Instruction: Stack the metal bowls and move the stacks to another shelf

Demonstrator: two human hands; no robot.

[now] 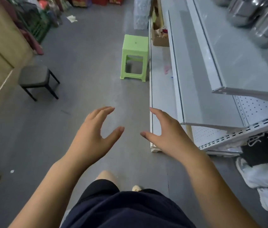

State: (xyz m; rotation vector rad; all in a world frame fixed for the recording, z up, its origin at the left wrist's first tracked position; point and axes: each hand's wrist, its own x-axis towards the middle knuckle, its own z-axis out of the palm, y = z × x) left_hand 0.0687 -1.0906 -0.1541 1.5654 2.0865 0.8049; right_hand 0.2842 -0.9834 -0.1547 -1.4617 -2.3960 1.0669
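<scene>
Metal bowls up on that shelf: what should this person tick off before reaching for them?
1. Left hand free: ok, open, holding nothing.
2. Right hand free: ok, open, holding nothing.
3. Metal bowls already stacked: cannot tell, blurred at the frame edge.
4. Room on the lower shelf: ok, a bare stretch shows.
5. Aisle free to walk: not ok, a green stool stands in it.

Both arms stretched out front, left hand (pixel 91 129) and right hand (pixel 164 130) facing each other, fingers (pixel 104 111) loosely spread, holding nothing at all.
</scene>
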